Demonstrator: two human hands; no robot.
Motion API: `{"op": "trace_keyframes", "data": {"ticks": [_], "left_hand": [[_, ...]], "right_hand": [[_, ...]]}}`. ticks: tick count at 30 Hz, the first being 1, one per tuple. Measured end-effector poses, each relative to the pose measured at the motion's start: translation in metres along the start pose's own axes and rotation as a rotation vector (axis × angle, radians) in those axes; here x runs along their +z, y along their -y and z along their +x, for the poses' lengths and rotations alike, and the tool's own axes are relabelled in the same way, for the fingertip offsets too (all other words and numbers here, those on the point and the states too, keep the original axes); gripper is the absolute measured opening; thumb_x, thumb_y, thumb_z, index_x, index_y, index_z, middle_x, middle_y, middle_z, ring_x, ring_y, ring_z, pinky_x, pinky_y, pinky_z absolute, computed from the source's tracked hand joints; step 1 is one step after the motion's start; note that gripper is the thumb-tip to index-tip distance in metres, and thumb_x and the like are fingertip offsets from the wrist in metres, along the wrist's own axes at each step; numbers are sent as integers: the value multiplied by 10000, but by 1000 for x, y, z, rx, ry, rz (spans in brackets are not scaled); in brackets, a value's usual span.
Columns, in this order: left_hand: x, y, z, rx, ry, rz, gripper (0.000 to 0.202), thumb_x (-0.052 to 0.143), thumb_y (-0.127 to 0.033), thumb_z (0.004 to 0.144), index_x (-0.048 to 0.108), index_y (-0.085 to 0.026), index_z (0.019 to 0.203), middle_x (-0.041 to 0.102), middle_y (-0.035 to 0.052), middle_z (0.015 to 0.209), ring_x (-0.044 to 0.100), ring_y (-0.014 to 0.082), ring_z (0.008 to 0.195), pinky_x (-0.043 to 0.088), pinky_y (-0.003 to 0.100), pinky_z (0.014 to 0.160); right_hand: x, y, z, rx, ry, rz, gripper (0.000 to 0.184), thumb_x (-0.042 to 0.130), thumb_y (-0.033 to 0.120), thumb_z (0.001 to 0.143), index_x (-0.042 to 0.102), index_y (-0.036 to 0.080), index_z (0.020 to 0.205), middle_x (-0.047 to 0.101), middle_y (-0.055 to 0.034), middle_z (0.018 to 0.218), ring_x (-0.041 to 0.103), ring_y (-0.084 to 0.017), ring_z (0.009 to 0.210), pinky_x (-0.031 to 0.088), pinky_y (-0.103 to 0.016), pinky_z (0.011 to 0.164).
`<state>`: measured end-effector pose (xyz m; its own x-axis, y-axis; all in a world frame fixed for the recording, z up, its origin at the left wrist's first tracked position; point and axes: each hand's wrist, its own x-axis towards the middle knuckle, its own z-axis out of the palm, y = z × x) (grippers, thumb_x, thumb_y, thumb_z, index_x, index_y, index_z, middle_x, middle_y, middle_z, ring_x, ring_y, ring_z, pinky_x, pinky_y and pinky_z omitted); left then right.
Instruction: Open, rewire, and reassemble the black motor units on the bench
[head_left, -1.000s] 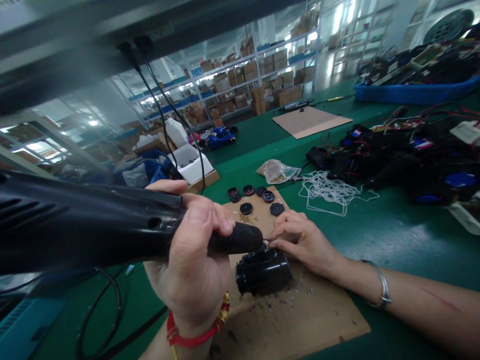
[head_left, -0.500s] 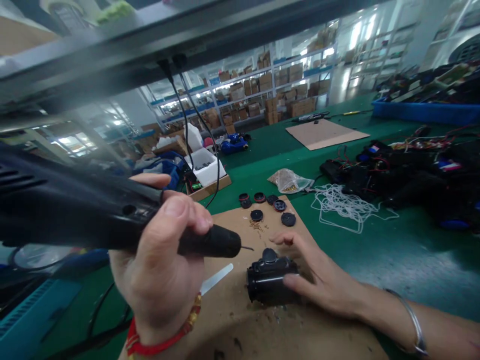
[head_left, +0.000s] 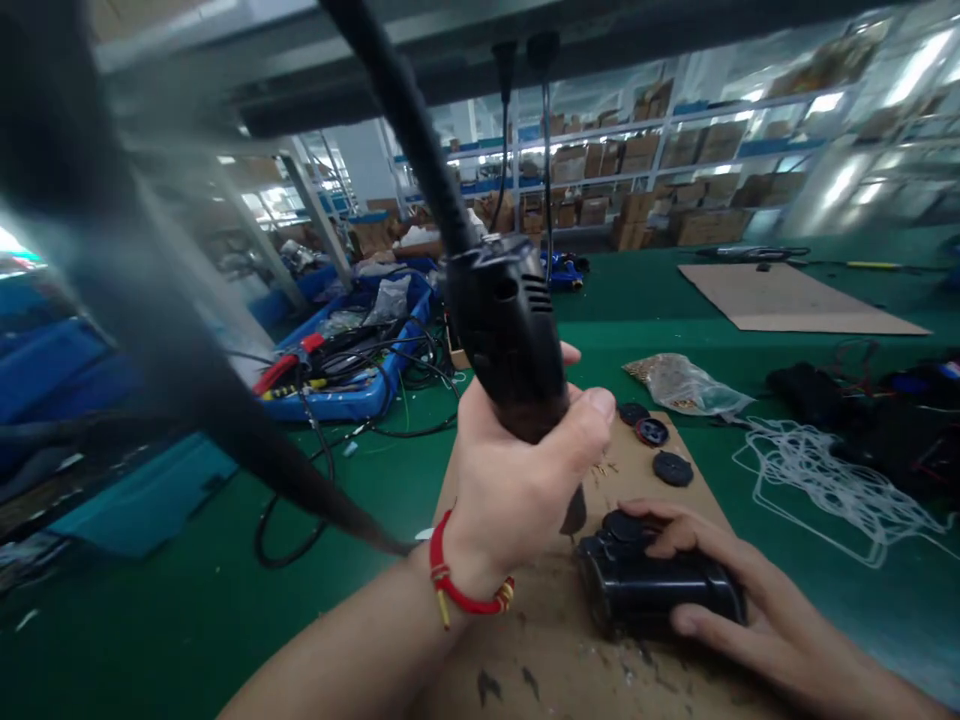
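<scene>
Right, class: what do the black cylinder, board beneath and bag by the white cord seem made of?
Black cylinder: glossy, probably plastic, given its bright streaks, though coated metal is possible.
Board: apparently cardboard, matte, brown, flat.
Bag: likely thin plastic film, see-through and crinkled.

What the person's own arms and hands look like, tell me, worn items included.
The left hand is ungloved, no sleeve showing on its forearm; between them is a red cord bracelet with gold-coloured beads and a yellow hanging end. The right hand is ungloved too, with nothing worn in view.
</scene>
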<state>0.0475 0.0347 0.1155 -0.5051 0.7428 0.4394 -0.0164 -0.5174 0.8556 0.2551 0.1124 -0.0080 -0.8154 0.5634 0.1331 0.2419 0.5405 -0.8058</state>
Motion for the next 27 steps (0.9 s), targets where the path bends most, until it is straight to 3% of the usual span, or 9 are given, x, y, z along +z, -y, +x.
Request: {"op": "trace_keyframes", "data": {"ticks": [7,15,20,27], "left_hand": [[3,1,0,-13,-19,-24,177,681,-149,722,572,-198,852,541,-31,573,502,104,455,447,244,433],[6,-5,1,-2,12,-78,214,658,-116,712,473,-213,662,510,-39,547,480,90,448,438,219,421],[6,-8,0,7,6,-53,218,656,-104,717,472,-210,667,512,-42,553,487,89,444,439,218,424],[10,4,-4,-60,57,-86,188,662,-100,711,514,-209,751,501,-43,595,481,91,463,422,225,438]], "right_hand": [[0,-5,-1,-45,-30,-67,279,679,453,755,617,284,969,570,-84,1307,547,-322,1194,516,-431,932],[-2,5,4,-73,-62,-95,278,658,498,759,631,266,910,628,-105,1219,610,-323,1110,537,-443,894],[-3,6,3,-54,-48,-88,283,656,494,760,627,261,917,635,-105,1201,625,-311,1080,542,-413,889],[-2,2,3,-48,-48,-111,275,667,467,759,624,253,926,619,-107,1229,626,-303,1075,541,-390,892]]}}
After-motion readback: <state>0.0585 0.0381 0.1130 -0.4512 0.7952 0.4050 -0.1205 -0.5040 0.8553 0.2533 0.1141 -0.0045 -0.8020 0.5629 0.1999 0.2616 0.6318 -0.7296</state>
